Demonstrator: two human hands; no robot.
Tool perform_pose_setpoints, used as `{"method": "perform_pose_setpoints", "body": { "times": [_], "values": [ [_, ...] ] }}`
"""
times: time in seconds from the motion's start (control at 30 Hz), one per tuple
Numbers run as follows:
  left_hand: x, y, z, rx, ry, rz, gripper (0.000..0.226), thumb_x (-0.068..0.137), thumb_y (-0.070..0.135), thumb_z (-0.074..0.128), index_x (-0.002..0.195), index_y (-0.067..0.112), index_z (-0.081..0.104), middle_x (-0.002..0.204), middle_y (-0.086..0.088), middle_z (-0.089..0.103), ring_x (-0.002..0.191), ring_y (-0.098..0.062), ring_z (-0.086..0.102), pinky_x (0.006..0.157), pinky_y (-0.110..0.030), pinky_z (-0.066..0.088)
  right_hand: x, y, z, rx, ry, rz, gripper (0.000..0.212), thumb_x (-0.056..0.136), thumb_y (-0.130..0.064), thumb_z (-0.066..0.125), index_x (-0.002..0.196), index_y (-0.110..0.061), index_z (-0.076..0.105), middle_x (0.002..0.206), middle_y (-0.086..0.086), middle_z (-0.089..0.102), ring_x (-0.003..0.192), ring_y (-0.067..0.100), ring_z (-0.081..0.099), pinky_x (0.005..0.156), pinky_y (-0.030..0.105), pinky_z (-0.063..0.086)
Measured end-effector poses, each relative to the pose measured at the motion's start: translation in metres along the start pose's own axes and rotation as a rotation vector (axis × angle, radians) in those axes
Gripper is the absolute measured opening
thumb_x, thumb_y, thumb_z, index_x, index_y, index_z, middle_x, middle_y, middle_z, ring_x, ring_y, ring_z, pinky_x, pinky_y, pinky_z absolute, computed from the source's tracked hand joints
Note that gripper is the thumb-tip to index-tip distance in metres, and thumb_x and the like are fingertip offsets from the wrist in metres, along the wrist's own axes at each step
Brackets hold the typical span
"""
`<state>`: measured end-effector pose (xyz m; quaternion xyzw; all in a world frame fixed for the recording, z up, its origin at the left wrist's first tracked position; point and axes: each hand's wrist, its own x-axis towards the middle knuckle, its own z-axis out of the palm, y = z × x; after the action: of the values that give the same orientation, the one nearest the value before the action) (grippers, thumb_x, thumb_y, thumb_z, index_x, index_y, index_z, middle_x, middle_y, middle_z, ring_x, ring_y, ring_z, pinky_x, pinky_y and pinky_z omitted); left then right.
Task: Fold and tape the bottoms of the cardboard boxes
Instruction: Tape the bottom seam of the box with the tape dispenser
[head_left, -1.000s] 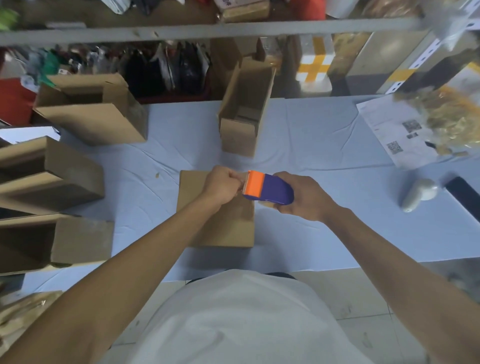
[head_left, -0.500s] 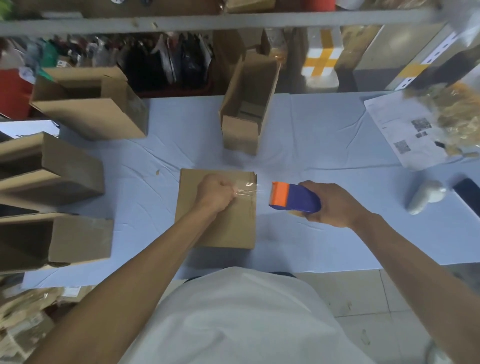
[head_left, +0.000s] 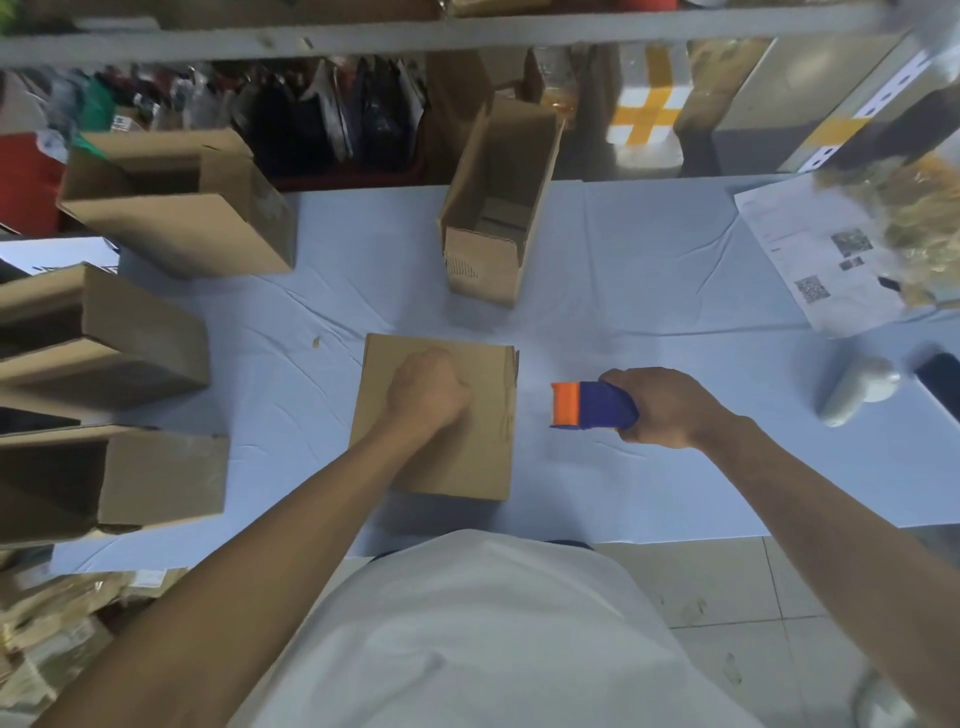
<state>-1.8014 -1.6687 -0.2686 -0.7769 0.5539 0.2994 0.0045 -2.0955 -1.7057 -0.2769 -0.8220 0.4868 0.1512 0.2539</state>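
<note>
A flat-topped brown cardboard box (head_left: 439, 415) sits bottom-up near the front edge of the pale blue cloth-covered bench (head_left: 649, 291). The left hand (head_left: 428, 389) rests on its top, fingers curled into a loose fist that holds nothing visible. Just right of the box, apart from it, the right hand (head_left: 660, 408) grips a purple and orange tape dispenser (head_left: 589, 405), its orange end facing the box.

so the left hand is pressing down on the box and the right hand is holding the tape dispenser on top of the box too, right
Not quite. The head view shows the left hand pressing on the box, but the right hand holds the tape dispenser off the box, over the tablecloth to its right.
</note>
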Motion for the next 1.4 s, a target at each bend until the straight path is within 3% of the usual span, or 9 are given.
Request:
{"method": "perform_pose_setpoints", "body": {
  "times": [0.17, 0.43, 0.6, 0.73, 0.87, 0.97, 1.1, 1.2, 1.4],
  "values": [
    [-0.005, 0.017, 0.005, 0.112, 0.021, 0.091, 0.029, 0.089, 0.045, 0.055, 0.084, 0.016, 0.053, 0.090, -0.002, 0.062, 0.080, -0.026, 0.056, 0.064, -0.031, 0.041, -0.008, -0.002, -0.002, 0.055, 0.021, 0.036, 0.045, 0.068, -0.024, 0.073, 0.110, -0.029, 0.056, 0.086, -0.012, 0.061, 0.074, 0.015, 0.054, 0.054, 0.017, 0.031],
    [-0.006, 0.023, 0.010, -0.148, -0.025, 0.145, 0.023, 0.095, 0.035, 0.049, 0.096, 0.013, 0.056, 0.100, -0.001, 0.065, 0.097, -0.025, 0.060, 0.085, -0.038, 0.049, -0.030, -0.025, -0.059, 0.149, 0.208, -0.028, 0.046, 0.066, -0.028, 0.079, 0.107, -0.033, 0.059, 0.079, -0.018, 0.060, 0.072, 0.015, 0.057, 0.057, 0.017, 0.038],
    [-0.009, 0.030, -0.004, -0.821, -0.420, 0.319, 0.028, 0.097, 0.011, 0.055, 0.125, 0.015, 0.060, 0.127, -0.002, 0.064, 0.117, -0.014, 0.060, 0.103, -0.033, 0.046, -0.036, -0.049, -0.076, 0.301, 0.224, -0.146, 0.051, 0.069, -0.045, 0.084, 0.112, -0.032, 0.059, 0.090, -0.017, 0.067, 0.079, 0.007, 0.063, 0.065, 0.010, 0.046],
    [-0.013, 0.024, -0.015, -0.845, -0.497, 0.299, 0.021, 0.096, 0.009, 0.060, 0.114, 0.000, 0.064, 0.108, -0.009, 0.070, 0.100, -0.018, 0.067, 0.090, -0.032, 0.055, -0.038, -0.057, -0.073, 0.339, 0.223, -0.192, 0.057, 0.069, -0.048, 0.083, 0.116, -0.031, 0.057, 0.098, -0.017, 0.067, 0.086, 0.007, 0.065, 0.069, 0.012, 0.051],
    [-0.014, 0.014, -0.022, -0.901, -0.460, 0.215, 0.004, 0.092, 0.010, 0.066, 0.094, 0.012, 0.069, 0.084, 0.004, 0.065, 0.078, -0.011, 0.061, 0.079, -0.029, 0.054, -0.041, -0.053, -0.067, 0.278, 0.224, -0.177, 0.051, 0.069, -0.042, 0.084, 0.113, -0.030, 0.059, 0.092, -0.016, 0.066, 0.079, 0.006, 0.062, 0.064, 0.006, 0.043],
    [-0.011, 0.009, -0.025, -0.864, -0.409, 0.100, 0.009, 0.084, 0.003, 0.074, 0.088, 0.010, 0.069, 0.080, -0.004, 0.065, 0.071, -0.018, 0.061, 0.079, -0.033, 0.056, -0.039, -0.049, -0.056, 0.250, 0.221, -0.164, 0.047, 0.071, -0.043, 0.082, 0.111, -0.031, 0.060, 0.091, -0.014, 0.067, 0.078, 0.010, 0.062, 0.067, 0.014, 0.046],
    [-0.012, 0.002, -0.024, -0.867, -0.306, -0.023, 0.015, 0.081, -0.002, 0.075, 0.094, 0.000, 0.068, 0.086, -0.014, 0.068, 0.075, -0.022, 0.069, 0.070, -0.030, 0.062, -0.034, -0.043, -0.040, 0.227, 0.204, -0.114, 0.049, 0.071, -0.045, 0.081, 0.113, -0.032, 0.059, 0.093, -0.015, 0.068, 0.080, 0.013, 0.062, 0.070, 0.024, 0.049],
    [-0.012, -0.001, -0.021, -0.800, -0.221, -0.047, 0.019, 0.078, -0.003, 0.077, 0.095, 0.000, 0.069, 0.080, -0.012, 0.071, 0.061, -0.013, 0.068, 0.057, -0.020, 0.055, -0.028, -0.041, -0.030, 0.199, 0.190, -0.095, 0.048, 0.071, -0.046, 0.080, 0.112, -0.034, 0.059, 0.092, -0.015, 0.068, 0.079, 0.014, 0.061, 0.067, 0.024, 0.046],
    [-0.012, -0.003, -0.013, -0.743, -0.094, -0.098, 0.025, 0.069, 0.002, 0.086, 0.085, 0.008, 0.068, 0.078, -0.014, 0.073, 0.069, -0.025, 0.074, 0.073, -0.032, 0.060, -0.023, -0.037, -0.018, 0.177, 0.196, -0.056, 0.045, 0.071, -0.050, 0.077, 0.110, -0.037, 0.057, 0.088, -0.018, 0.066, 0.076, 0.013, 0.060, 0.064, 0.022, 0.044]
  ]
}}
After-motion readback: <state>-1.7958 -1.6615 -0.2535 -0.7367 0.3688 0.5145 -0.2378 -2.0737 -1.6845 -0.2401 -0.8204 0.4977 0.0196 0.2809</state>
